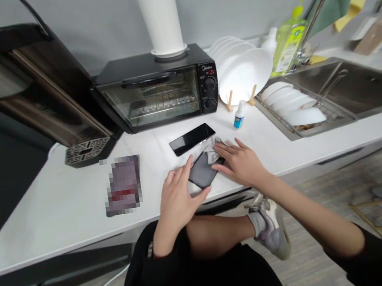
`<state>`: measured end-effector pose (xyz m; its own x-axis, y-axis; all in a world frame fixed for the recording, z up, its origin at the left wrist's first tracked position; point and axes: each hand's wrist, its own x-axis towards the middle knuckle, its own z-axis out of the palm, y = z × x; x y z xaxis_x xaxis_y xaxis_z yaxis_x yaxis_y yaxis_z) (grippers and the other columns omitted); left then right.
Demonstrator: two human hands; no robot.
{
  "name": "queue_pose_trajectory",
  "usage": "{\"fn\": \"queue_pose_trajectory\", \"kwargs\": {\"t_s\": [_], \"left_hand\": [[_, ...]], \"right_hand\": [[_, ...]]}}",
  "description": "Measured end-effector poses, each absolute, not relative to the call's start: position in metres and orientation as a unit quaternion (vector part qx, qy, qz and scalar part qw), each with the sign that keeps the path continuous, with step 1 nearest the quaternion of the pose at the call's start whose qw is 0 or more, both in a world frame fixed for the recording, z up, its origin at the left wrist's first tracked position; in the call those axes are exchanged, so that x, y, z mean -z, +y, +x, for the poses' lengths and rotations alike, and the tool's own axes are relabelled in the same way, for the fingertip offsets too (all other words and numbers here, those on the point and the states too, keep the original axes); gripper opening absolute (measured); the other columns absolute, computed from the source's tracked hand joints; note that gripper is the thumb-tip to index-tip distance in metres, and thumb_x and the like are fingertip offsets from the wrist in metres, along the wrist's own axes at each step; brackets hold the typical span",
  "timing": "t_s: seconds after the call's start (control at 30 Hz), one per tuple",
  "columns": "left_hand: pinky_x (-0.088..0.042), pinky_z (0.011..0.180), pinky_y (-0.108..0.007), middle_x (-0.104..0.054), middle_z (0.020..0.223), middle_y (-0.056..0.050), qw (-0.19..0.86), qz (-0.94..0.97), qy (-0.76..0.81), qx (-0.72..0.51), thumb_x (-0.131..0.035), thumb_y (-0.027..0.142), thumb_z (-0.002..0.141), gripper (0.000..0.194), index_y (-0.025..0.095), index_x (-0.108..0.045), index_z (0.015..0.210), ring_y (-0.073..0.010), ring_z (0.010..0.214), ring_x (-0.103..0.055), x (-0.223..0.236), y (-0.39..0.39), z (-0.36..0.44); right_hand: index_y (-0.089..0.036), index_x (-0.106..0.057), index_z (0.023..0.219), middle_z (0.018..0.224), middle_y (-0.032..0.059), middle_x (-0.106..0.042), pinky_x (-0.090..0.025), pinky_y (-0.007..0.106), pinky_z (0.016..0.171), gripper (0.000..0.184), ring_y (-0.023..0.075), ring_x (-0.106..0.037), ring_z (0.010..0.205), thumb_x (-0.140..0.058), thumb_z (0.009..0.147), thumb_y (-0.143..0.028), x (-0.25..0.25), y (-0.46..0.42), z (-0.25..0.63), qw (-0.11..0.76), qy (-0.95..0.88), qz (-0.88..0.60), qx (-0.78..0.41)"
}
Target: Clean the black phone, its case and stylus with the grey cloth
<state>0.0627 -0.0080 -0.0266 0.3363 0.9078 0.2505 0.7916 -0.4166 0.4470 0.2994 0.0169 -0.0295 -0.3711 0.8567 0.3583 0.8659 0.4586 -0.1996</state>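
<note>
A dark phone [202, 171] lies flat on the white counter [61, 208] near its front edge. My left hand [176, 199] rests on the phone's near left edge, fingers stretched out, steadying it. My right hand [239, 161] lies flat over a small grey cloth [213, 152] pressed on the phone's far right corner. A second black phone [192, 138] lies just behind, screen up. A small white bottle with a blue label [239, 115] stands to the right of it.
A black toaster oven [158, 90] with a white utensil holder [161, 19] on top stands at the back. White plates [245, 71] sit in a rack beside the sink [347, 88]. A blurred-out flat item [123, 184] lies at left.
</note>
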Motion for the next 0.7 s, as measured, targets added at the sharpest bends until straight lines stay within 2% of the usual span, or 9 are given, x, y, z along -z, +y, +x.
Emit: {"fn": "queue_pose_trajectory", "kwargs": {"t_s": [0.1, 0.17, 0.27, 0.3, 0.37, 0.47, 0.57, 0.63, 0.7], "left_hand": [[-0.045, 0.111, -0.045, -0.063, 0.143, -0.007, 0.127, 0.808, 0.523, -0.238, -0.075, 0.047, 0.090, 0.094, 0.025, -0.026, 0.167, -0.0298, 0.122, -0.053, 0.027, -0.008, 0.061], [-0.047, 0.108, -0.045, -0.063, 0.142, -0.010, 0.126, 0.808, 0.528, -0.230, -0.075, 0.044, 0.090, 0.093, 0.023, -0.026, 0.167, -0.0306, 0.120, -0.053, 0.028, -0.008, 0.060], [-0.047, 0.108, -0.046, -0.064, 0.141, -0.010, 0.126, 0.807, 0.531, -0.227, -0.075, 0.044, 0.089, 0.094, 0.023, -0.027, 0.167, -0.0312, 0.119, -0.054, 0.029, -0.008, 0.062], [-0.046, 0.109, -0.046, -0.064, 0.142, -0.010, 0.128, 0.806, 0.530, -0.231, -0.076, 0.046, 0.088, 0.095, 0.024, -0.026, 0.167, -0.0312, 0.120, -0.054, 0.029, -0.007, 0.063], [-0.044, 0.111, -0.047, -0.064, 0.145, -0.008, 0.138, 0.803, 0.526, -0.244, -0.078, 0.049, 0.086, 0.098, 0.026, -0.026, 0.167, -0.0308, 0.123, -0.055, 0.029, -0.006, 0.065], [-0.043, 0.112, -0.047, -0.063, 0.147, -0.007, 0.147, 0.799, 0.530, -0.242, -0.079, 0.050, 0.085, 0.100, 0.027, -0.025, 0.167, -0.0309, 0.124, -0.055, 0.027, -0.003, 0.067], [-0.045, 0.108, -0.048, -0.063, 0.145, -0.010, 0.141, 0.801, 0.538, -0.220, -0.077, 0.047, 0.087, 0.098, 0.024, -0.025, 0.167, -0.0320, 0.121, -0.055, 0.027, -0.002, 0.068], [-0.046, 0.107, -0.046, -0.064, 0.140, -0.011, 0.137, 0.803, 0.540, -0.214, -0.075, 0.047, 0.089, 0.095, 0.023, -0.026, 0.167, -0.0317, 0.118, -0.056, 0.027, -0.003, 0.068], [-0.045, 0.108, -0.045, -0.064, 0.140, -0.010, 0.135, 0.802, 0.539, -0.221, -0.075, 0.050, 0.089, 0.096, 0.023, -0.026, 0.167, -0.0310, 0.119, -0.055, 0.028, -0.005, 0.070]], "right_hand": [[-0.008, -0.056, 0.149, 0.155, 0.0183, -0.056, -0.032, 0.060, 0.127, 0.076, 0.0378, -0.048, 0.149, -0.048, 0.102, -0.067, 0.035, 0.002, 0.271, 0.218, -0.844, -0.491, -0.013], [-0.012, -0.056, 0.150, 0.155, 0.0138, -0.058, -0.030, 0.055, 0.129, 0.078, 0.0320, -0.051, 0.148, -0.045, 0.101, -0.071, 0.036, -0.014, 0.257, 0.228, -0.870, -0.435, -0.047], [-0.023, -0.061, 0.146, 0.149, 0.0067, -0.064, -0.030, 0.053, 0.129, 0.065, 0.0255, -0.057, 0.143, -0.043, 0.103, -0.069, 0.035, -0.018, 0.263, 0.234, -0.872, -0.424, -0.067], [-0.024, -0.062, 0.144, 0.148, 0.0075, -0.065, -0.028, 0.058, 0.129, 0.061, 0.0274, -0.058, 0.142, -0.042, 0.105, -0.066, 0.035, -0.014, 0.271, 0.237, -0.859, -0.449, -0.058], [-0.018, -0.061, 0.145, 0.149, 0.0159, -0.063, -0.023, 0.070, 0.126, 0.061, 0.0361, -0.057, 0.142, -0.039, 0.107, -0.060, 0.035, -0.003, 0.284, 0.247, -0.825, -0.507, -0.032], [-0.002, -0.053, 0.150, 0.153, 0.0302, -0.053, -0.018, 0.078, 0.122, 0.079, 0.0470, -0.050, 0.146, -0.039, 0.105, -0.065, 0.037, 0.000, 0.284, 0.254, -0.802, -0.540, -0.006], [-0.007, -0.055, 0.150, 0.154, 0.0228, -0.056, -0.027, 0.062, 0.127, 0.089, 0.0378, -0.050, 0.148, -0.045, 0.097, -0.078, 0.039, -0.015, 0.268, 0.233, -0.851, -0.470, -0.015], [-0.017, -0.057, 0.150, 0.153, 0.0131, -0.060, -0.033, 0.051, 0.128, 0.083, 0.0289, -0.054, 0.146, -0.047, 0.096, -0.079, 0.038, -0.018, 0.266, 0.218, -0.880, -0.420, -0.029], [-0.020, -0.056, 0.151, 0.153, 0.0123, -0.060, -0.032, 0.055, 0.128, 0.072, 0.0293, -0.055, 0.145, -0.045, 0.101, -0.071, 0.035, -0.009, 0.278, 0.218, -0.878, -0.426, -0.033]]}}
